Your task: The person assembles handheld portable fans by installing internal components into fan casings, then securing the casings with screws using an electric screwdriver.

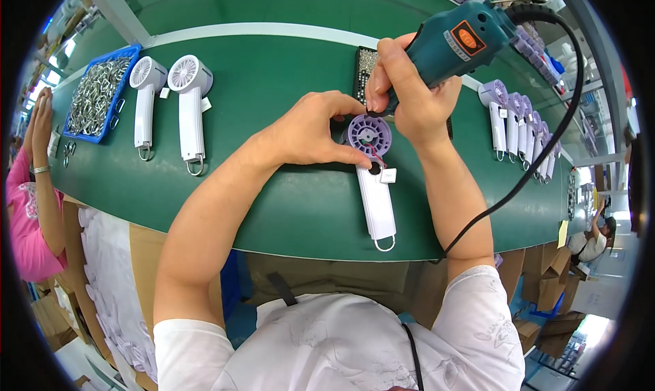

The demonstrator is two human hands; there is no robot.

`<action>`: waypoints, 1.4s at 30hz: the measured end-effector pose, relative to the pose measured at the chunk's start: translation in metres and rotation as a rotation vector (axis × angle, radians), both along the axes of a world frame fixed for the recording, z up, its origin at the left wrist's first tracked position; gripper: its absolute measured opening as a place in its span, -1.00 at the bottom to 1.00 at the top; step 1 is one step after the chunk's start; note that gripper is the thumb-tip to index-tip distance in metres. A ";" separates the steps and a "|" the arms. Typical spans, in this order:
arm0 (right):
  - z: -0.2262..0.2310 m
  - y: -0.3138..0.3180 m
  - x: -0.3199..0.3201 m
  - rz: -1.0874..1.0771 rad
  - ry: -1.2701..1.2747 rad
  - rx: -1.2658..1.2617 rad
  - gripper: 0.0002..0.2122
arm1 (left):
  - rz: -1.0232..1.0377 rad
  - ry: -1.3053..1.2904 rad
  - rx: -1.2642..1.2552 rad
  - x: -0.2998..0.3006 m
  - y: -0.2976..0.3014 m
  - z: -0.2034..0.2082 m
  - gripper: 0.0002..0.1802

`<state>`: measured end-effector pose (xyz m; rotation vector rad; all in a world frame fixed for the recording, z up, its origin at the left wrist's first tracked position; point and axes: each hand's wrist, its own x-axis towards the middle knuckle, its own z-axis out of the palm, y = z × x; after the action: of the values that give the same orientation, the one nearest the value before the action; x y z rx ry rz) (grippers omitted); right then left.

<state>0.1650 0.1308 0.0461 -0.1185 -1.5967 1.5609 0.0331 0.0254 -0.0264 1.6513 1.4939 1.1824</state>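
A long green bench (286, 207) runs across the view, with a white stripe near its far edge. At the far left corner sits a blue tray (129, 53) full of shiny metal clips (95, 94). Just beside the tray lie two white fans (179, 101), side by side, each with a metal loop at its handle end. Near the right edge of the bench a row of purple and white fans (522, 132) lies packed close together.

The drill (457, 39) is teal with an orange label, and a black cord (546, 152) hangs from its back end and drops over the near edge. The right hand (409, 91) is wrapped tight around the drill, its fingers closed on the body, with the tip pointing down at the fan.

The fan (374, 179) lies near the middle of the bench, close to the near edge. It has a round purple head and a white handle with a metal loop. The left hand (317, 128) rests on the purple head, fingers curled and pressing on its rim. A small dark tray of screws (365, 67) sits just behind the hands.

At the left edge, another person's hands (37, 118) are raised.
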 end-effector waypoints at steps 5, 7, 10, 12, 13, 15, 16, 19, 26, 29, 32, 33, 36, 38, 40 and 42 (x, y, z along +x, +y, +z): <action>0.003 0.017 0.016 0.077 0.088 0.093 -0.86 | -0.022 0.039 0.048 0.006 -0.003 0.006 -0.17; 0.016 0.040 0.026 0.164 0.274 0.037 -0.76 | -0.024 0.066 0.057 0.003 0.002 0.005 -0.19; 0.013 0.050 0.029 -0.120 0.204 0.032 -0.79 | -0.025 0.069 0.052 0.005 0.001 0.006 -0.21; -0.001 0.054 0.021 -0.200 0.202 -0.007 -0.82 | -0.026 0.078 0.050 0.007 0.002 0.008 -0.22; -0.006 0.055 0.017 -0.190 0.195 -0.015 -0.83 | -0.031 0.078 0.046 0.007 0.001 0.009 -0.22; -0.012 0.051 0.011 -0.216 0.161 -0.014 -0.83 | -0.020 0.082 0.066 0.007 0.000 0.009 -0.22; -0.013 0.052 0.009 -0.203 0.157 0.001 -0.82 | -0.020 0.085 0.078 0.007 -0.001 0.010 -0.23; -0.017 0.049 0.006 -0.217 0.127 0.017 -0.81 | -0.014 0.108 0.106 0.007 -0.001 0.010 -0.22; -0.022 0.052 0.002 -0.205 0.167 -0.044 -0.81 | -0.026 0.116 0.115 0.006 0.001 0.009 -0.22; -0.025 0.051 0.001 -0.201 0.158 -0.047 -0.82 | -0.025 0.111 0.119 0.006 0.000 0.009 -0.22; -0.025 0.048 0.001 -0.248 0.087 0.026 -0.80 | -0.022 0.097 0.131 0.006 0.000 0.008 -0.23; -0.025 0.048 0.000 -0.246 0.086 0.026 -0.80 | -0.024 0.094 0.125 0.006 0.000 0.009 -0.23; -0.026 0.048 -0.001 -0.237 0.083 0.021 -0.81 | -0.026 0.086 0.116 0.006 0.000 0.008 -0.24; -0.027 0.049 -0.002 -0.194 0.133 -0.038 -0.82 | -0.023 0.084 0.112 0.006 0.000 0.008 -0.24; -0.026 0.048 -0.005 -0.189 0.095 -0.007 -0.82 | -0.032 0.094 0.110 0.006 0.000 0.009 -0.24; -0.025 0.045 -0.007 -0.214 -0.005 0.055 -0.82 | -0.025 0.116 0.114 0.006 0.000 0.009 -0.24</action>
<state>0.1582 0.1759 0.0212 -0.2544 -1.5741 1.3525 0.0387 0.0250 -0.0170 1.8369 1.4959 1.1957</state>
